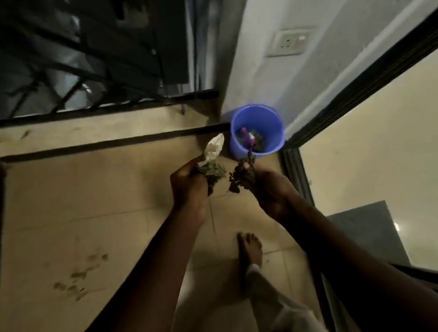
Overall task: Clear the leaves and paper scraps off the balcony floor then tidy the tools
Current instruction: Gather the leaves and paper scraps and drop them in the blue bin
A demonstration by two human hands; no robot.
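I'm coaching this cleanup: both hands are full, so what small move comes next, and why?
Probably move both hands forward over the round blue plastic bucket and let go. The left hand grips dry green leaves and a crumpled white paper scrap, the right hand a clump of dark dry leaves, both near its rim.

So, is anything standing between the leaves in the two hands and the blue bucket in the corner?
Nothing visible does. The blue bucket stands open, without a lid, just beyond the left hand with leaves and paper and the right hand with leaves; only bare floor lies between.
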